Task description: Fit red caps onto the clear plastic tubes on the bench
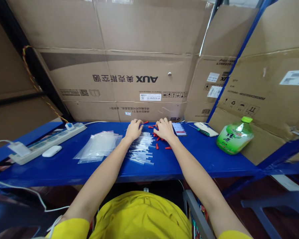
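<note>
My left hand (134, 129) is at the far end of a pile of clear thin tubes (142, 147), fingers bent and closed; what they hold, if anything, I cannot make out. Just beyond its fingertips shows a small red rubber bulb (146, 122). My right hand (165, 128) is over several scattered red rubber bulbs (157, 146), its fingers curled inward. Whatever is between those fingers is too small to tell. To the left of the tubes lies a stack of clear plastic bags (97, 146), partly behind my left forearm.
A power strip (49, 141) and a white earphone case (51, 151) lie on the left of the blue table (189, 162). On the right are a phone (179, 129), a cream-coloured object (206, 128), a green-handled tool (201, 132) and a green drink bottle (235, 136). Cardboard (124, 89) walls the back.
</note>
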{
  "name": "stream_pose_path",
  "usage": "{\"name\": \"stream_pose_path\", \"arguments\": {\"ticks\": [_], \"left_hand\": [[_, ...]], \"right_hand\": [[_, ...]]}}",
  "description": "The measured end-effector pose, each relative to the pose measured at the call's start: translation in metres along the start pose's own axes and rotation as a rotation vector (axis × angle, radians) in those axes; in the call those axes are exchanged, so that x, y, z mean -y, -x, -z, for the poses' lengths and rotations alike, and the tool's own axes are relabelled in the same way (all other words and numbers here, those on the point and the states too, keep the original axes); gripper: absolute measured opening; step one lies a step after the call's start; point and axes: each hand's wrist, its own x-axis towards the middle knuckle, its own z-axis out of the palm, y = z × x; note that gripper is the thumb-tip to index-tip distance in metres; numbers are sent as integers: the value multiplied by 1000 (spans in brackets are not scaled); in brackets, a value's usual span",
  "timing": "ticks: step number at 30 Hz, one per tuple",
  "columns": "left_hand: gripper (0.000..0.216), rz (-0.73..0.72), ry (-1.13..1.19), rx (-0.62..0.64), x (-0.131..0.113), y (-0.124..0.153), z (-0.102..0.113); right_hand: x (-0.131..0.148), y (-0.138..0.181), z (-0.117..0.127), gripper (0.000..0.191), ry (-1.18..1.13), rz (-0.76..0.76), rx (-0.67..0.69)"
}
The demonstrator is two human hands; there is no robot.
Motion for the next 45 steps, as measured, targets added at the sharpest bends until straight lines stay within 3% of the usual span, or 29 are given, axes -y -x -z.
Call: {"name": "stream_pose_path", "arguments": {"ticks": [6,10,13,16,18,26,31,34,45], "left_hand": [[37,32,-2,162,14,-7,-12],[41,71,-29,68,11,-8,-7],[43,234,-112,23,9,-6,2],[36,408,-213,136,10,-3,9],[30,436,-241,193,10,-1,11],[30,367,-154,185,0,-2,21],[31,94,9,150,-18,-1,24],[31,-29,37,167,-28,2,21],[32,-61,-56,218,-39,8,19]], "right_hand": [[6,-1,-2,22,-21,25,-72],[9,-1,-4,22,-45,61,-79],[9,-2,-6,23,-68,59,-78],[10,-3,-6,23,-90,54,-82],[11,-3,-5,25,-105,55,-91],[16,0,3,28,-153,77,-127],[21,2,6,44,-153,94,-166],[22,3,7,38,-129,102,-136],[20,2,3,31,3,172,-106]]}}
